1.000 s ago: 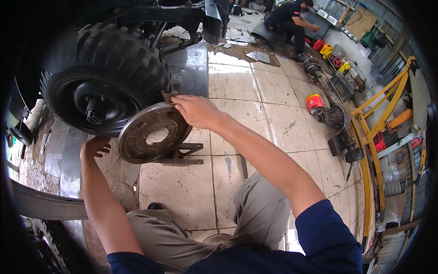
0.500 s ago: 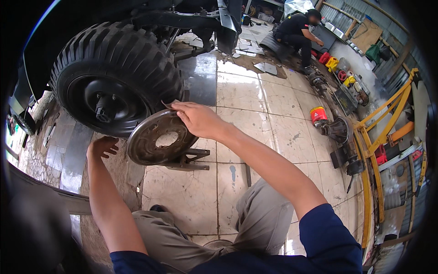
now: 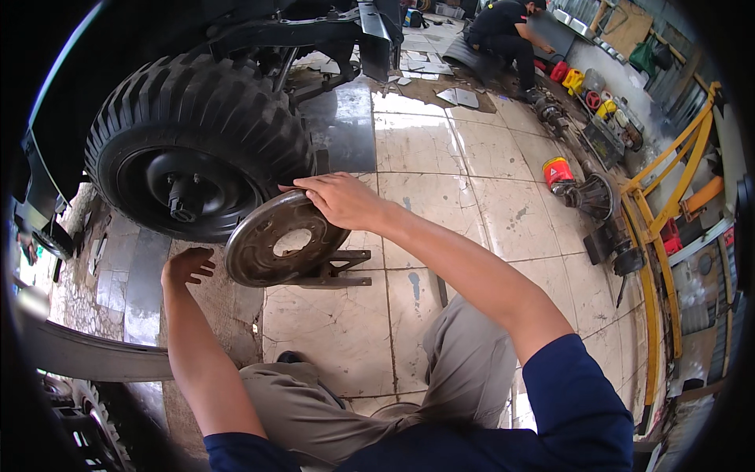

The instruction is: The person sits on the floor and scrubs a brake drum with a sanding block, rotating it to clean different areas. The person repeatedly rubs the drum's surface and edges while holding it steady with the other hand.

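Observation:
A round, worn metal backing plate [image 3: 259, 248] with a large central hole stands tilted in front of me, resting against a dark metal bracket [image 3: 342, 271]. My right hand [image 3: 346, 203] presses on its upper rim, fingers together over a thin brown sheet [image 3: 288, 188] that looks like sandpaper. Only a sliver of that sheet shows past the fingertips. To the left of the plate hovers my left hand [image 3: 189, 267], its fingers loosely bent and apart, holding nothing. Just behind the plate is a big black tyre [image 3: 212, 110] on a black wheel [image 3: 177, 193].
A vehicle's dark underside [image 3: 314, 31] hangs over the wheel. On the tiled floor [image 3: 440, 204] at right lie a red-and-yellow can [image 3: 557, 171] and an axle part [image 3: 595, 197], beside a yellow metal frame [image 3: 676, 197]. A person [image 3: 503, 39] crouches at the back.
The view has shifted slightly, so the scene sits a little differently. My right hand remains on the plate's rim, and less of the brown sheet shows. The left hand stays beside the plate.

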The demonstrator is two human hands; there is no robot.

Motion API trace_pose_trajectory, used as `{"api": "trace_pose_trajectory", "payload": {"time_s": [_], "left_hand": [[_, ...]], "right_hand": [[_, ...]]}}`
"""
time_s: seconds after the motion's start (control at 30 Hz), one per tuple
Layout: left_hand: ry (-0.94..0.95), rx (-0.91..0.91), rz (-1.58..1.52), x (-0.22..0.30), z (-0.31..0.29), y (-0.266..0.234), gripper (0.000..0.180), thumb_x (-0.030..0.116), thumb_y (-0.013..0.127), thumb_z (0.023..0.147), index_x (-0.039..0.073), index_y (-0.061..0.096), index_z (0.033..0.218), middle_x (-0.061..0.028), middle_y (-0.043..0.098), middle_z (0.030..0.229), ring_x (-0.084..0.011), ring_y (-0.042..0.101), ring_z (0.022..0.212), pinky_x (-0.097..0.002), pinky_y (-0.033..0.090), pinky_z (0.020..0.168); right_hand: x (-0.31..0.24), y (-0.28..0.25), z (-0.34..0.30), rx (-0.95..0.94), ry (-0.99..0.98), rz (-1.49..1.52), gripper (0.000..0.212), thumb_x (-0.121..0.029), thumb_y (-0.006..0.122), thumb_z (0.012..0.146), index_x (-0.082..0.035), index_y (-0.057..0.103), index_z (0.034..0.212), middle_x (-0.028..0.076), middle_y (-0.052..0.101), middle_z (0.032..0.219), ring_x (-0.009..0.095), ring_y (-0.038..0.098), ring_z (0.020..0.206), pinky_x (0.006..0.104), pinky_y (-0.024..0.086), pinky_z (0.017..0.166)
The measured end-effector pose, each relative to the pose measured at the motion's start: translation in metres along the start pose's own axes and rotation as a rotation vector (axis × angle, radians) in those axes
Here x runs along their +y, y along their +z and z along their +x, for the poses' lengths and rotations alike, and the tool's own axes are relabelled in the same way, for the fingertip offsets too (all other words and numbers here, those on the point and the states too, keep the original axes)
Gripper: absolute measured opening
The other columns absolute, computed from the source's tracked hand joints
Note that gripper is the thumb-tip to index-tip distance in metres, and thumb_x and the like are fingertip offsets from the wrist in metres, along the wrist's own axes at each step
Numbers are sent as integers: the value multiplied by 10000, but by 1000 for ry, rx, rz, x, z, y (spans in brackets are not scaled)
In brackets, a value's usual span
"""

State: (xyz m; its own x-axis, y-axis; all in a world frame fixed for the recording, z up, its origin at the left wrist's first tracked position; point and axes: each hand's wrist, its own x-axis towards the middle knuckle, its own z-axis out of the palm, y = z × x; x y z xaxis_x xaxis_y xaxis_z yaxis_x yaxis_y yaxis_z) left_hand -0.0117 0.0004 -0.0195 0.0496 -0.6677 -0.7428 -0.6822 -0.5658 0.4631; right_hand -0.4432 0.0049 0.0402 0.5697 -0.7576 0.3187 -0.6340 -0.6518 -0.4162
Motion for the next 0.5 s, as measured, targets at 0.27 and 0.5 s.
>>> {"api": "trace_pose_trajectory", "payload": {"time_s": [0.27, 0.5], "left_hand": [[-31, 26, -32, 1, 0, 1, 543, 502, 550, 972, 174, 477, 1399, -57, 633, 1272, -221, 634, 1111, -458, 463, 948], [-13, 34, -84, -11, -9, -6, 607, 500, 612, 942, 147, 462, 1412, -82, 643, 1252, -261, 646, 1101, -482, 470, 915]], "right_hand": [[-2, 4, 0, 108, -82, -53, 412, -269, 385, 1057, -79, 511, 1400, 131, 551, 1412, 304, 516, 1303, 458, 384, 1104], [-15, -3, -3, 29, 27, 25, 427, -274, 378, 1055, -60, 504, 1403, 151, 528, 1432, 327, 497, 1316, 456, 387, 1115]]}}
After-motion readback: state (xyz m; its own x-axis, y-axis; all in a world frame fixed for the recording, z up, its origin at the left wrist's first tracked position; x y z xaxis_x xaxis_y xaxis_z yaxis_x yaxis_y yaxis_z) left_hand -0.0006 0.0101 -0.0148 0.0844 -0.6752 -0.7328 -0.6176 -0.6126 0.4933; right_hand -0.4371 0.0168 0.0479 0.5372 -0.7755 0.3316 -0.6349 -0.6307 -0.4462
